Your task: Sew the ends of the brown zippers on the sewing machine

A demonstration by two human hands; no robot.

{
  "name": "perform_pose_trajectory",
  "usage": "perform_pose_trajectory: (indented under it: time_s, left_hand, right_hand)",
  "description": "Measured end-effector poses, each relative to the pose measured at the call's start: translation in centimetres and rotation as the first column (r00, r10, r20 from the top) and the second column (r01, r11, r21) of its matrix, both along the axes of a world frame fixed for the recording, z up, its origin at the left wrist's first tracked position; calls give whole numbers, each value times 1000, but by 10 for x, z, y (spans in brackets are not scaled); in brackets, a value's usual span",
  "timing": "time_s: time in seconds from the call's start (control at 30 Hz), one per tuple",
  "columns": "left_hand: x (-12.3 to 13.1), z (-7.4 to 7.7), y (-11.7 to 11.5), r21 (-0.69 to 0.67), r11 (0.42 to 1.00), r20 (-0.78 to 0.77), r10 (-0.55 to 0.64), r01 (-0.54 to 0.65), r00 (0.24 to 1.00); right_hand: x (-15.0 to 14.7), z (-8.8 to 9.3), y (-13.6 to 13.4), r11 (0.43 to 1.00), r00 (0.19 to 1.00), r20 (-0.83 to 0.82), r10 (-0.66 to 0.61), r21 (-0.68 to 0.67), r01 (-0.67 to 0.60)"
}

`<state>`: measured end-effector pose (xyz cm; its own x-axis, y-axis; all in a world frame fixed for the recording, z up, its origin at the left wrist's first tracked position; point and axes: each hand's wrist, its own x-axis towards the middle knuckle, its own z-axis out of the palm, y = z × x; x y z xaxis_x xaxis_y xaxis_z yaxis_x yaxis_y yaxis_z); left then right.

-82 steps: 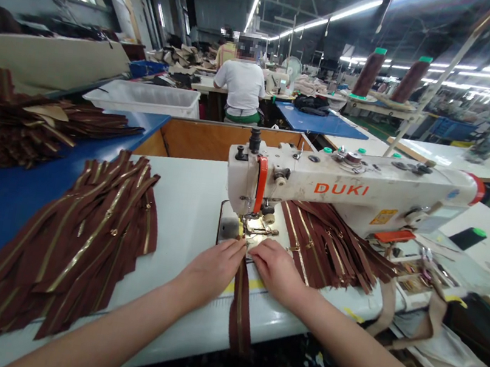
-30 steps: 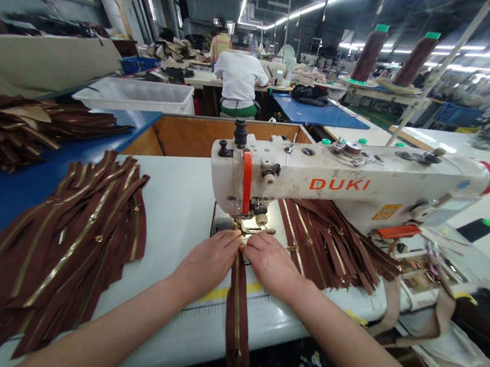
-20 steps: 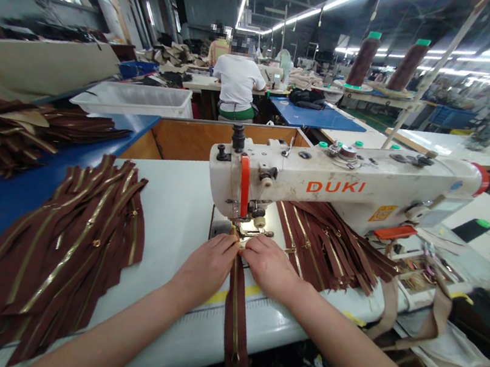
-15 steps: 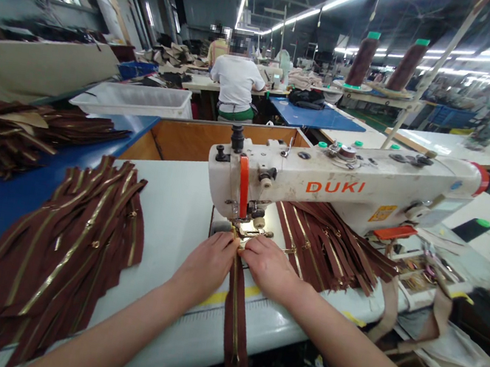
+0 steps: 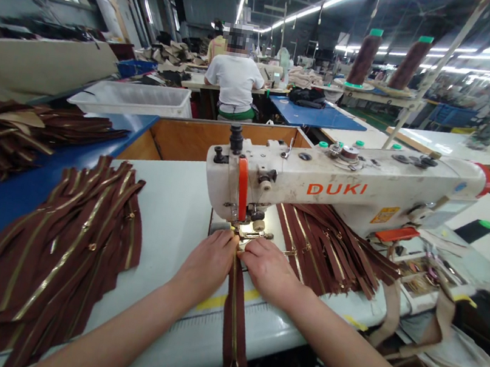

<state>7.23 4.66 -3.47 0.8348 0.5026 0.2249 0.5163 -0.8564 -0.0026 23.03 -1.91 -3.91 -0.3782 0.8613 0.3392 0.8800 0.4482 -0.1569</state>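
A brown zipper strip (image 5: pixel 235 323) with gold teeth runs from the presser foot (image 5: pixel 252 231) of the white DUKI sewing machine (image 5: pixel 346 186) over the table's front edge. My left hand (image 5: pixel 209 259) presses the strip's left side just before the foot, fingers curled together. My right hand (image 5: pixel 267 266) presses its right side the same way. Both sets of fingertips meet at the foot.
A fanned pile of brown zippers (image 5: pixel 55 247) lies to the left on the white table (image 5: pixel 176 210). More zippers (image 5: pixel 331 248) lie under the machine arm, and another heap (image 5: pixel 13 133) on the blue surface. A person in a white shirt (image 5: pixel 233 80) sits ahead. Thread cones (image 5: pixel 364 57) stand at the back right.
Both hands have crept forward to the presser foot with the strip. The view has shifted slightly; nothing else moved.
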Motion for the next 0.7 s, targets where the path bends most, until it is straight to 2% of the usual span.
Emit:
perform_pose_trajectory:
  time_s: [0.3, 0.7]
  left_hand:
    - [2, -2, 0, 18, 1000, -50, 24, -24, 998]
    - [-3, -3, -2, 49, 999, -2, -21, 21, 1000]
  right_hand:
    - [0, -3, 0, 1000, 1000, 4, -10, 11, 10]
    - [0, -4, 0, 1000, 1000, 8, 1, -15, -1]
